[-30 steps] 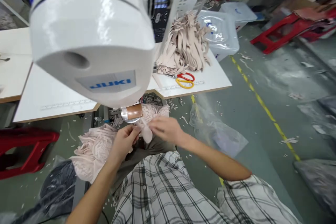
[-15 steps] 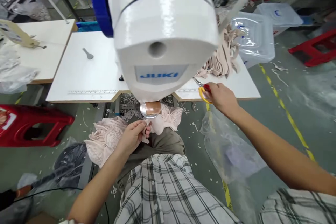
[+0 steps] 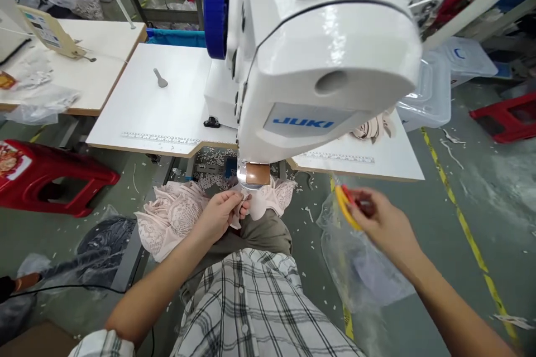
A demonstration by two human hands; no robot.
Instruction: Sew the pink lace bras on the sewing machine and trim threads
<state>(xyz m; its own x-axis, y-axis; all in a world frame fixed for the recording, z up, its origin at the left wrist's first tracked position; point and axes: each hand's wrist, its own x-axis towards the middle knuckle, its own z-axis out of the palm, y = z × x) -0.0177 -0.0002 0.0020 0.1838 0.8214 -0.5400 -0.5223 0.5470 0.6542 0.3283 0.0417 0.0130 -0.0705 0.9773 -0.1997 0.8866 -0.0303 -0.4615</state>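
Observation:
My left hand pinches the edge of a pale pink lace bra, just in front of the sewing machine's round metal end with its brown patch. More pale pink lace bras lie heaped to the left of that hand. My right hand is closed around the handles of a pair of scissors, yellow and red, held in the air in front of the table's right part. The scissors' blades are blurred and hard to make out. Above both hands looms the white sewing machine.
A white worktable with a ruler strip carries a small grey spoon-shaped tool. Pink straps lie behind the machine head. Red stools stand at both sides, and clear plastic bins at the right. A plastic bag hangs below the table.
My right hand has drawn the scissors off the table, toward my body. My left hand keeps its pinch on the bra. The view has shifted, so the machine appears further right.

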